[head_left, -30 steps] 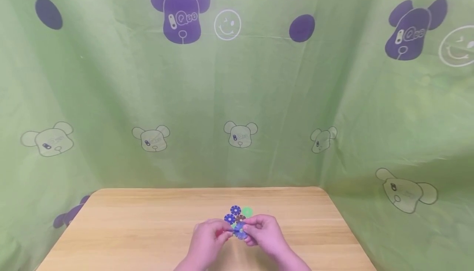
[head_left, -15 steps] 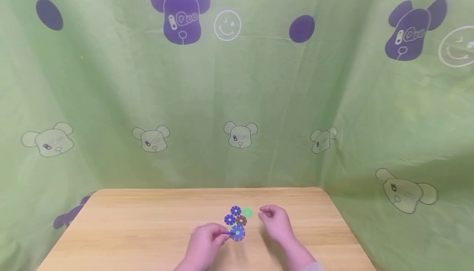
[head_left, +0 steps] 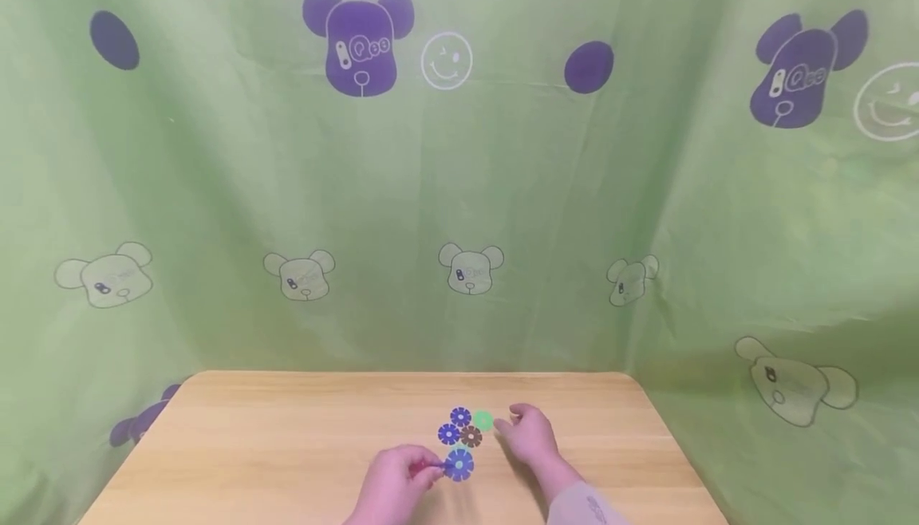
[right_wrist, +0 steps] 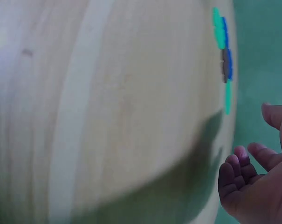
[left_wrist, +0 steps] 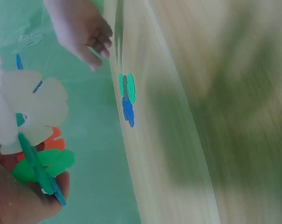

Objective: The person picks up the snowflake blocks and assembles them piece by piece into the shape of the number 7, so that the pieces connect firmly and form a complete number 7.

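My left hand pinches a cluster of joined plastic snowflake discs. From the head, a blue snowflake disc faces up at its fingertips. The left wrist view shows a pale, whitish disc, a green disc and part of an orange disc in the cluster. My right hand holds nothing; its thumb and fingers are spread apart, just right of a light green disc on the table. Beside that lie a brown disc and two dark blue discs. Another green disc is partly hidden behind the held one.
The wooden table has rounded far corners. A green curtain printed with bear heads hangs behind it and along both sides. In the right wrist view, the loose discs lie toward the table's edge.
My right hand has let go of the held cluster and moved right, its fingers now opening by the light green disc. My left hand keeps the cluster, and the head view has tilted slightly.
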The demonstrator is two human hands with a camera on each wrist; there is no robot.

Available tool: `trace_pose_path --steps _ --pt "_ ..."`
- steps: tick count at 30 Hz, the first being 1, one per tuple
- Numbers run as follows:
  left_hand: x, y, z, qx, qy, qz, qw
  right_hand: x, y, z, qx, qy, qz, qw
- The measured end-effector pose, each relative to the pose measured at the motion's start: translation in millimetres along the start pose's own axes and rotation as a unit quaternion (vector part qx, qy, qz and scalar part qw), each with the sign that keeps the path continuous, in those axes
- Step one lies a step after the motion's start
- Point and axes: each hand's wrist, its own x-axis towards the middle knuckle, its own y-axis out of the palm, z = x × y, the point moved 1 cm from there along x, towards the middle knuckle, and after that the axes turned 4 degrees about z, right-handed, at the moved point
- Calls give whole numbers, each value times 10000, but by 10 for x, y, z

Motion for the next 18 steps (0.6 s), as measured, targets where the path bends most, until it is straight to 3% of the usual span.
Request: trace_pose_path --steps 5,18 --pt "-9 -5 8 42 40 7 10000 47 86 -18 -321 25 179 9993" --pt "-7 -42 59 160 118 -81 9998 197 214 -3 -690 -410 363 9961"
